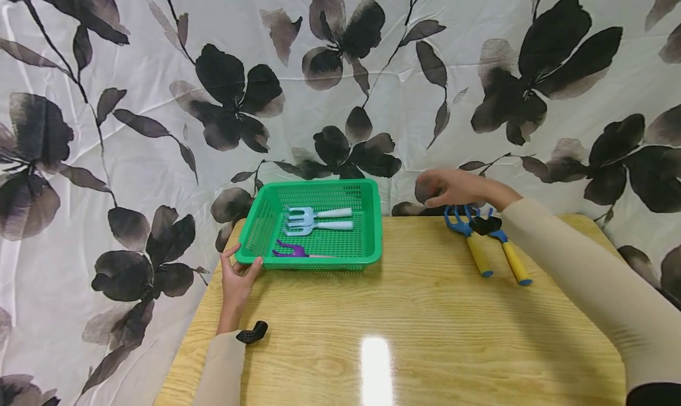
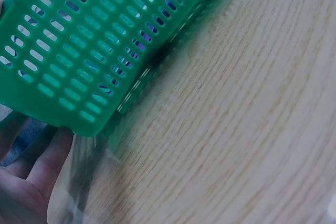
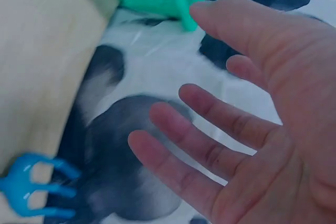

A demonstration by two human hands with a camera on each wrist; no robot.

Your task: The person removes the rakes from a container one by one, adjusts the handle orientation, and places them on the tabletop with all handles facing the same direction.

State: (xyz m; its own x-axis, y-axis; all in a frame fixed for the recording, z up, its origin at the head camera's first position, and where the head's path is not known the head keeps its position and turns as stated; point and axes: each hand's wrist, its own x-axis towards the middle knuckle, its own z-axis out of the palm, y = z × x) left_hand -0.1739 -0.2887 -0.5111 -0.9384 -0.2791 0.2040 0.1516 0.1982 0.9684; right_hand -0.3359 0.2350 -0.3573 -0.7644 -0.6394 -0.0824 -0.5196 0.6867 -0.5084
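A green plastic basket (image 1: 372,249) with slotted walls sits toward the table's back left. My left hand (image 1: 239,283) grips its near left corner, fingers on the rim; in the left wrist view, the fingers (image 2: 50,156) meet that corner. Inside lie two light blue garden hand forks (image 1: 335,224) with pale handles and a purple garden hand fork (image 1: 291,250) with a pinkish handle. My right hand (image 1: 463,187) hovers over the back edge with loosely bent fingers, holding nothing. Beneath it lie two blue garden hand forks (image 1: 479,255) with yellow handles, their tines partly hidden by the wrist.
The wooden table (image 1: 425,329) ends just behind the basket and the blue forks. A white cloth (image 1: 425,116) with dark flowers hangs behind it. Black devices sit on both wrists, the left wrist device (image 1: 253,333) near the table surface.
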